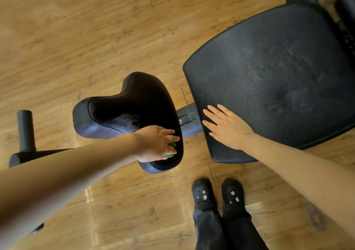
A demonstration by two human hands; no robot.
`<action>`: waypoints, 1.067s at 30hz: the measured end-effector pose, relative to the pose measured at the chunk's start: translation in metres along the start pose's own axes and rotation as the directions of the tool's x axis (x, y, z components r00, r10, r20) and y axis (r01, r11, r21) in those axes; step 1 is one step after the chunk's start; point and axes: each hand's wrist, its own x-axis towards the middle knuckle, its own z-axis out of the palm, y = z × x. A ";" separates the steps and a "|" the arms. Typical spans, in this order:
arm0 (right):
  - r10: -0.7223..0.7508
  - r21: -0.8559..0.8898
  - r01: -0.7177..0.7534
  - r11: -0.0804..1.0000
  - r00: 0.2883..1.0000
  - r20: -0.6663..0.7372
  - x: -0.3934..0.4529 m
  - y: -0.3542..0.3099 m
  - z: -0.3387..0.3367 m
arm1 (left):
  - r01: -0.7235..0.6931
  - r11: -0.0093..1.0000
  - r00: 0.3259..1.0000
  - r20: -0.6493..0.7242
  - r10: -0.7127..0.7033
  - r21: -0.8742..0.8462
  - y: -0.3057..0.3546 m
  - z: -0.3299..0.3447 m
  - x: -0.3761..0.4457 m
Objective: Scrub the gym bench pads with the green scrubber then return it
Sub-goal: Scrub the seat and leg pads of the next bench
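Below, two hands – two pads [132, 104] [278, 77], one green scrubber [171, 144]

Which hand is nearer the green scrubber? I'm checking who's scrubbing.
Left. The left hand holds the green scrubber against the small pad; the right hand rests flat on the big pad.

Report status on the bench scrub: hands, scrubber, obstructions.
Left hand holds green scrubber on the small seat pad. Right hand flat on the large back pad. Nothing in the way.
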 end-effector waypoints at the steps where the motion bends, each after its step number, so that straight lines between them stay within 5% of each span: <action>1: -0.001 0.000 0.001 1.000 1.000 0.006 0.000 0.000 0.000 | 0.006 1.000 1.000 -0.003 -0.006 -0.007 0.000 0.000 0.004; 13: -0.022 0.033 0.021 0.999 1.000 0.007 -0.002 0.001 -0.005 | 0.037 0.999 0.998 -0.045 -0.037 0.004 0.015 0.007 0.064; 32: -0.014 0.005 0.014 1.000 0.999 -0.044 0.000 0.002 0.003 | -0.134 0.991 0.991 0.015 0.134 0.020 -0.001 -0.002 0.012</action>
